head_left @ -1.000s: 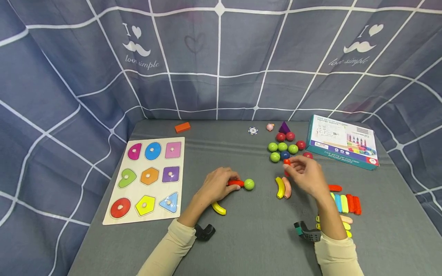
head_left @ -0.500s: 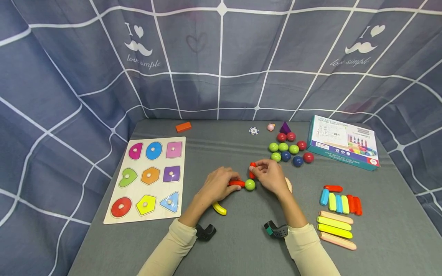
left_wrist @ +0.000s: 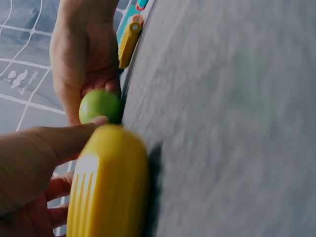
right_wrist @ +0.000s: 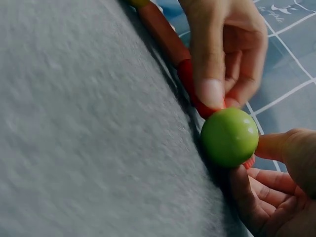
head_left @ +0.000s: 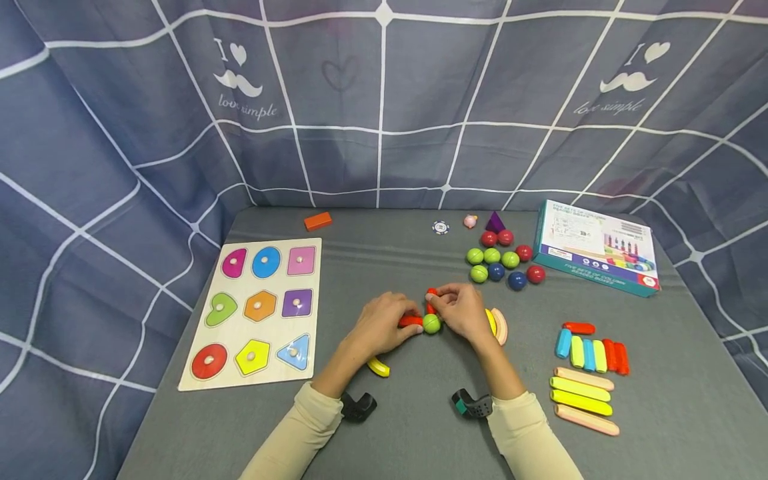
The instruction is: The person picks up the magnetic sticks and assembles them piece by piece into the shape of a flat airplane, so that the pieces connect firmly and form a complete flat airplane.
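Note:
My left hand [head_left: 384, 323] pinches a red stick [head_left: 411, 321] lying on the grey table. The stick's right end meets a green ball [head_left: 431, 324], and in the right wrist view a longer dull-red piece [right_wrist: 165, 34] shows behind it. With thumb and fingers my right hand [head_left: 462, 310] holds a second, short red stick [head_left: 431, 302] at the ball's far side; in the right wrist view its ribbed end [right_wrist: 249, 162] peeks out beside the green ball [right_wrist: 229, 138]. A yellow curved piece [head_left: 378, 367] lies just below my left hand and fills the front of the left wrist view.
Right of my right hand lie a yellow and a peach curved piece [head_left: 501, 327]. Beyond are green, blue and red balls [head_left: 517, 281], a box [head_left: 594, 247], a pig figure and a purple pyramid. Coloured sticks [head_left: 582, 393] lie right; a shape puzzle board [head_left: 258, 347] left.
My right hand has carried the short red stick left from near the ball cluster to the green ball, uncovering a blue ball and the sticks at right. My left hand has stayed nearly in place.

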Motion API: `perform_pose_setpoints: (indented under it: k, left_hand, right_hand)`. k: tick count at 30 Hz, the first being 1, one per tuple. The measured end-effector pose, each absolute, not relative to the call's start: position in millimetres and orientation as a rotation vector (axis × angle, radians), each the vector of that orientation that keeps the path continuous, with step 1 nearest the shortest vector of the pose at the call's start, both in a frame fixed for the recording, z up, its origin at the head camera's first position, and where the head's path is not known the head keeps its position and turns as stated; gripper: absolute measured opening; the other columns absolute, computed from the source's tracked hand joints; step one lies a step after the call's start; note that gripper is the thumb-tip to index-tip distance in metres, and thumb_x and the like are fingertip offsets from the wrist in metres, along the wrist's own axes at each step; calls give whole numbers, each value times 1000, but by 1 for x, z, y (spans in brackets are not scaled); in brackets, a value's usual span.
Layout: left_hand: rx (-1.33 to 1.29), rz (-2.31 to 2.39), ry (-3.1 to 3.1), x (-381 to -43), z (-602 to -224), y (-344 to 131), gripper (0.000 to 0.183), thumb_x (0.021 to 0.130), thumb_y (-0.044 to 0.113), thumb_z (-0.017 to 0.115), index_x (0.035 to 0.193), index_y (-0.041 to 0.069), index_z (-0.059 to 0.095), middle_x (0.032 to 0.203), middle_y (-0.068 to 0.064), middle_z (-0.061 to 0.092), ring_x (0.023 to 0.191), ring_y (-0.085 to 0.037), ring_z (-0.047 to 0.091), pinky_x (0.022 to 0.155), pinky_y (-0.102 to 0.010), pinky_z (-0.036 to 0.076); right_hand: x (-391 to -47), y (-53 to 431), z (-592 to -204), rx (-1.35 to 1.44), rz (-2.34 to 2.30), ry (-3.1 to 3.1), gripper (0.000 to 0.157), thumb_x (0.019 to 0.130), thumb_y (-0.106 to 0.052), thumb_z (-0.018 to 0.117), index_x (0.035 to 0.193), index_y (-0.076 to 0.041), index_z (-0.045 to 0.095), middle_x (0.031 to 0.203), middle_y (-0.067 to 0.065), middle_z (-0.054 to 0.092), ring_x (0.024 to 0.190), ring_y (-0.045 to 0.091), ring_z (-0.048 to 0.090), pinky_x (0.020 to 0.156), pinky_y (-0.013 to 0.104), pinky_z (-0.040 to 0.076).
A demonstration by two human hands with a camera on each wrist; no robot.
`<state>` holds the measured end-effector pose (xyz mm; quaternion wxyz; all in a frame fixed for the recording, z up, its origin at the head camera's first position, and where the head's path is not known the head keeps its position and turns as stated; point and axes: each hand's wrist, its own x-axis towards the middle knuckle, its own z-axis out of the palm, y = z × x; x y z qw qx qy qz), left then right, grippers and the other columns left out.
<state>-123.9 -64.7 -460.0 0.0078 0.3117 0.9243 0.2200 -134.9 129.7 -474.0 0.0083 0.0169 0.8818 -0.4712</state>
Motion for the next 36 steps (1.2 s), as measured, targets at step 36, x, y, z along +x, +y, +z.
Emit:
perform_pose_setpoints:
  k: [36]
  left_hand:
    - [930,728,2928,-119,-466,-54,38,74,55,74,90,22,73,84,10,61,74,-9,49,63,-27,40]
  right_hand:
    - [-133,251,-462,340,-883,3143,38,89,-30,66,118,-6,59,80,9,56,72,27,50,61,37,34]
